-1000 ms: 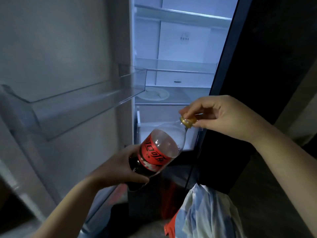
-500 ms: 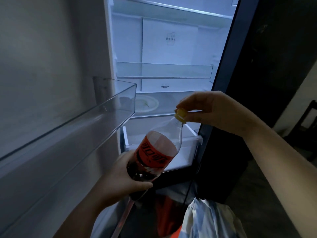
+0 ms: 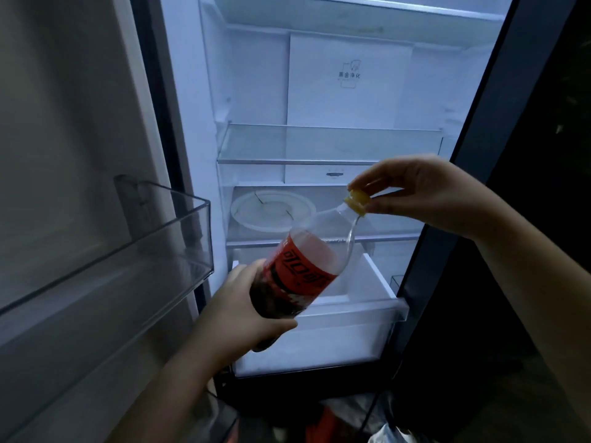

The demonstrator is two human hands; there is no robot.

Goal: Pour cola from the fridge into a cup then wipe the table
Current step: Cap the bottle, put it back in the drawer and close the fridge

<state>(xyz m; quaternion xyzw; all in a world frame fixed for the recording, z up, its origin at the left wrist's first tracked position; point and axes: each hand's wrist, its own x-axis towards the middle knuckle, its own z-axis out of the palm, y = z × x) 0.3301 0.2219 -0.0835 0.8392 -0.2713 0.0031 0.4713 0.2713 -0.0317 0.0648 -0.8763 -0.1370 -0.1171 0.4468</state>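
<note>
Red-labelled, the bottle (image 3: 303,276) leans up toward the right in front of the open fridge (image 3: 319,91), dark cola pooled in its low end. The left hand (image 3: 252,318) wraps around that lower part from below. The right hand (image 3: 425,193) pinches the yellow cap (image 3: 357,203) between thumb and fingers at the neck; whether the cap is loosened is hard to tell. A white plate (image 3: 271,210) lies on a shelf behind the bottle, above a pulled-out drawer (image 3: 335,334). A clear door bin (image 3: 134,251) juts out at the left.

The room is dim. A dark panel (image 3: 543,139) fills the right, with dark floor (image 3: 499,407) below and a crumpled bag (image 3: 388,434) near.
</note>
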